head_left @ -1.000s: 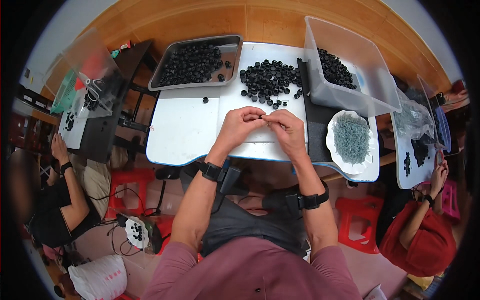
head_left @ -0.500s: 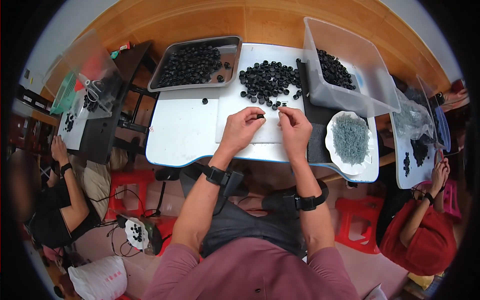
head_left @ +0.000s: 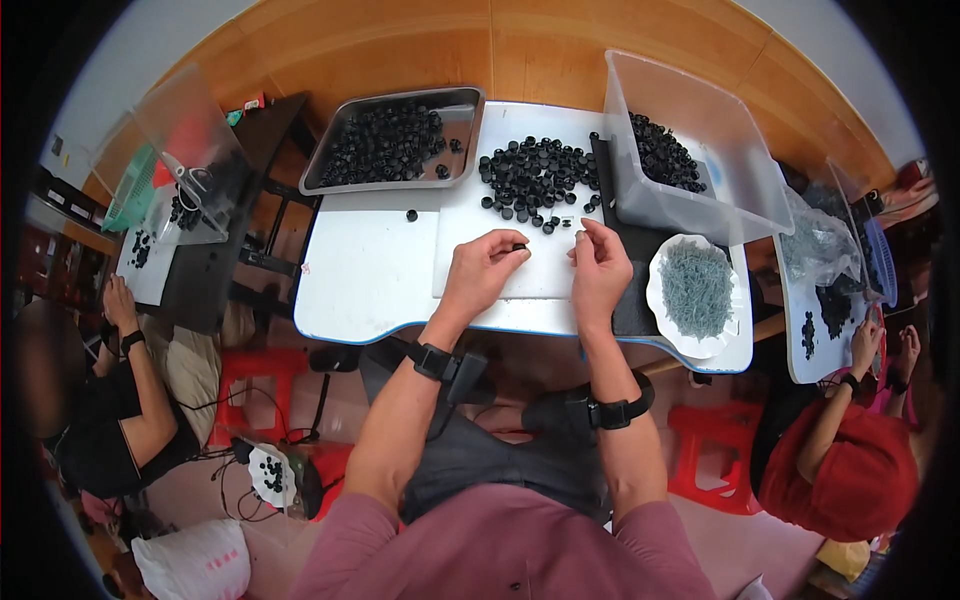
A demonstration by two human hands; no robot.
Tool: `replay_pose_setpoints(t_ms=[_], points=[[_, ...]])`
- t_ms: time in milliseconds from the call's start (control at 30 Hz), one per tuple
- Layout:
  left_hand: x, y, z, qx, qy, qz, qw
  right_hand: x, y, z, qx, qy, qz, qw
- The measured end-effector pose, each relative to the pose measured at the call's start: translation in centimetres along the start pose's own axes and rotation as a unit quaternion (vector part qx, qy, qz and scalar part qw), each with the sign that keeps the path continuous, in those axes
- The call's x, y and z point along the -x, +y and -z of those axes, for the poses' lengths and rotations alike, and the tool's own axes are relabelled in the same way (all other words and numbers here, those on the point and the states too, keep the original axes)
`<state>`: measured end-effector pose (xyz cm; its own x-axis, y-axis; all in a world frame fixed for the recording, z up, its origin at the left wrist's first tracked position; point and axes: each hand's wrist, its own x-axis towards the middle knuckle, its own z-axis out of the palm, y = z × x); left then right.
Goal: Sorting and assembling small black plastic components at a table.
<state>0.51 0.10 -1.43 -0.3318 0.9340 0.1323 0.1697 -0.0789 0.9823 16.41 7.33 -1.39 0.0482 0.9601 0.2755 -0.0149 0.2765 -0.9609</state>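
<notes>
My left hand [head_left: 482, 272] is closed, pinching a small round black cap [head_left: 519, 247] between thumb and fingertips above the white sheet [head_left: 470, 235]. To its right, my right hand [head_left: 600, 272] is raised over the sheet's right edge, thumb and forefinger apart, with nothing visible between them. Just beyond my hands lies a heap of the same black caps [head_left: 540, 172]. A few loose pieces sit along its near edge, and one lone cap [head_left: 412, 215] rests on the table to the left.
A metal tray [head_left: 468, 150] of black caps stands back left, a clear plastic bin [head_left: 690, 210] back right. A scalloped white plate [head_left: 690, 345] holds thin grey-green pieces [head_left: 697, 290] beside a black mat [head_left: 632, 305]. Co-workers sit left and right near red stools [head_left: 715, 455].
My right hand has drawn slightly right, its thumb and forefinger parting. My left hand keeps its pinch on the cap. At the right, the co-worker's hands have moved apart.
</notes>
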Motion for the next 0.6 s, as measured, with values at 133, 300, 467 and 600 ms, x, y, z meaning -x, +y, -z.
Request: replay_pose_setpoints(t_ms=[133, 300, 467, 600], points=[[-0.7, 0.6, 0.5, 0.000, 0.067, -0.024, 0.997, -0.2, 0.6, -0.1, -0.001, 0.025, 0.009, 1.000], [-5.5, 5.2, 6.5, -0.139, 0.188, -0.127, 0.964, -0.1, 0.6, -0.2, -0.002, 0.015, 0.009, 1.000], [-9.0, 6.6, 8.6, -0.314, 0.235, -0.300, 0.869, -0.3, 0.9, -0.1, 0.016, 0.028, 0.025, 0.999], [-8.0, 4.7, 4.2, -0.333, 0.058, -0.310, 0.889, -0.2, 0.8, -0.4, 0.007, 0.031, 0.030, 0.999]])
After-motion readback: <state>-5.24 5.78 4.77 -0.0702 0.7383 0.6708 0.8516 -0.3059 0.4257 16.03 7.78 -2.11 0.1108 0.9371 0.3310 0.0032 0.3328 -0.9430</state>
